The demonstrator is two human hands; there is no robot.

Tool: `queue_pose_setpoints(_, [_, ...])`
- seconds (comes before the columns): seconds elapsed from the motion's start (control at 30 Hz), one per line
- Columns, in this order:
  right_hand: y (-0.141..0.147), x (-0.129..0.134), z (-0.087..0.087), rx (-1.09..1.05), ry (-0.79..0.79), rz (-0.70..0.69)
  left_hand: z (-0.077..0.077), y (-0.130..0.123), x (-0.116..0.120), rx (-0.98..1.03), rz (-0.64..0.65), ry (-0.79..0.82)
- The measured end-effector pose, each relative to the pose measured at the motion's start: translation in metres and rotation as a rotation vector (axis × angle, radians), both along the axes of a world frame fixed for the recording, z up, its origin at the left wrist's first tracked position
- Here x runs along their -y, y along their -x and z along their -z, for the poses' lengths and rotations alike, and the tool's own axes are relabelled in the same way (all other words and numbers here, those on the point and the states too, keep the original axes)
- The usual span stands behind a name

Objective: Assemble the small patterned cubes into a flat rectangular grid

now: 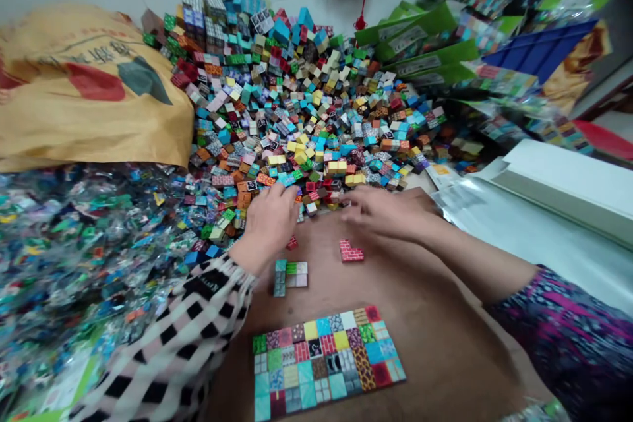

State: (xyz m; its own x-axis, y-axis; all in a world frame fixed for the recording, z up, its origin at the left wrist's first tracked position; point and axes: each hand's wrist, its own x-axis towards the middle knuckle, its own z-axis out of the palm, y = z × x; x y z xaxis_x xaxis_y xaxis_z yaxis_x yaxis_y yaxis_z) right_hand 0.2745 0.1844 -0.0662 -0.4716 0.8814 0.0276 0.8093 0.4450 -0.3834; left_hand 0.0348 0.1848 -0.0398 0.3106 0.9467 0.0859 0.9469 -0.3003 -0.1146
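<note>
My left hand [271,219] reaches to the near edge of a large heap of small coloured blocks [316,112], its fingertips hidden among them. At the same edge, a little to the right, my right hand [378,210] is blurred, its fingers apart with nothing visible in them. A red brick-patterned piece [351,251] lies below it on the brown surface [420,316]. Near my left wrist lie a teal piece [280,278] and a green and white piece [297,274]. Closer to me is a flat rectangle of patterned blocks [326,359].
A yellow sack [99,92] lies at the left, above many plastic-wrapped small parts [99,244]. Green-topped packs [425,46] are piled at the back right. A white box [568,184] and silvery plastic sheeting [534,237] lie at the right.
</note>
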Motion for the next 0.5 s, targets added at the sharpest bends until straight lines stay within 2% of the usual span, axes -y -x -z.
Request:
queue_pose_setpoints(0.1, [0.005,-0.032,-0.011,0.045,-0.205,0.22,-0.001,-0.01,-0.028,-0.026,-0.049,-0.05])
queue_pose_setpoints(0.17, [0.012,-0.049,-0.014,0.104,-0.257,0.286,0.0,-0.015,-0.043,0.002,-0.098,-0.074])
queue_pose_setpoints(0.27, [0.025,-0.065,-0.01,0.154,-0.25,0.252,0.003,-0.02,-0.058,0.034,-0.132,-0.086])
queue_pose_setpoints(0.33, [0.029,-0.072,-0.003,0.129,-0.236,0.217,0.003,-0.02,-0.063,0.015,-0.112,-0.042])
queue_pose_setpoints(0.5, [0.02,-0.072,0.008,-0.111,-0.28,0.227,0.006,-0.009,-0.069,-0.012,0.0,-0.003])
